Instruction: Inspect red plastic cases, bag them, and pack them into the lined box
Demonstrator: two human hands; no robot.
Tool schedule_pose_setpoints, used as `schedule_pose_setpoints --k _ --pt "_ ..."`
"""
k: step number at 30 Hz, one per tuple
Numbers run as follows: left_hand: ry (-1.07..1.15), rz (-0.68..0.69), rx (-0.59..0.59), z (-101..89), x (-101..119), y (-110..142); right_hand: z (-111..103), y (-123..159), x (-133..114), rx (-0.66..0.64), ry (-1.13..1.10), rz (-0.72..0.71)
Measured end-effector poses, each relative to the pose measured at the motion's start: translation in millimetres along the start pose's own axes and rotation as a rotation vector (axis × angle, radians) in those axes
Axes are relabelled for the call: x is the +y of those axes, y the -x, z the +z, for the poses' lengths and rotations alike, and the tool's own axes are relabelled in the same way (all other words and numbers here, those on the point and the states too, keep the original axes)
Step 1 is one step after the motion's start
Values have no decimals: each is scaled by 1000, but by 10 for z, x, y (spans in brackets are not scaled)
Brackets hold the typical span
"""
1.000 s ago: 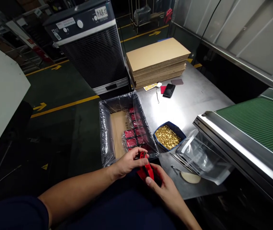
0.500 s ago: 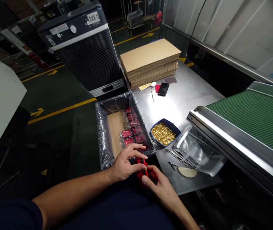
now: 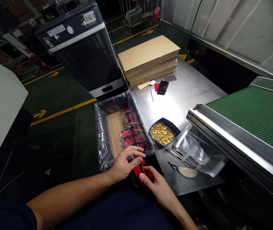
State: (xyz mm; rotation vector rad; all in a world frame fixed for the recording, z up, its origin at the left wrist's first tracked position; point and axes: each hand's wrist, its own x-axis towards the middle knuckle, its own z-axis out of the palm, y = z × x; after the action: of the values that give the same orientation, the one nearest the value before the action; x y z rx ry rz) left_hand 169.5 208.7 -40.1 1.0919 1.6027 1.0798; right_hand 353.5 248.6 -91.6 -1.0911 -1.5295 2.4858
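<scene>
Pinching a red packet (image 3: 138, 169) between thumb and fingers, the right hand (image 3: 156, 187) holds it just off the near edge of a plastic-lined carton (image 3: 101, 142) of red packets (image 3: 129, 137). The left hand (image 3: 124, 164), fingers half curled, sits over it, contact unclear. A blue tray (image 3: 172, 125) of gold-coloured pieces (image 3: 162, 133) rests nearby on the steel table (image 3: 186, 95).

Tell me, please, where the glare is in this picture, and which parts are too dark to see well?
In the head view, strong glare whitens the steel table, the lower corners fall dark, and the red item sits partly in shadow.
</scene>
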Motion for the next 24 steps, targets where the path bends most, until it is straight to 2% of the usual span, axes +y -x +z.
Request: schedule_pose_setpoints --k 8,14,19,24 --pt "234 -360 53 31 -147 -166 -50 30 -95 -33 -47 1" --pt "371 -604 67 37 -160 -156 -85 20 -115 -13 -6 -32" --pt "556 -572 2 67 -152 -78 -127 -35 -115 -20 9 -36" --pt "490 -573 -31 9 -115 -73 -105 -93 -136 -56 23 7"
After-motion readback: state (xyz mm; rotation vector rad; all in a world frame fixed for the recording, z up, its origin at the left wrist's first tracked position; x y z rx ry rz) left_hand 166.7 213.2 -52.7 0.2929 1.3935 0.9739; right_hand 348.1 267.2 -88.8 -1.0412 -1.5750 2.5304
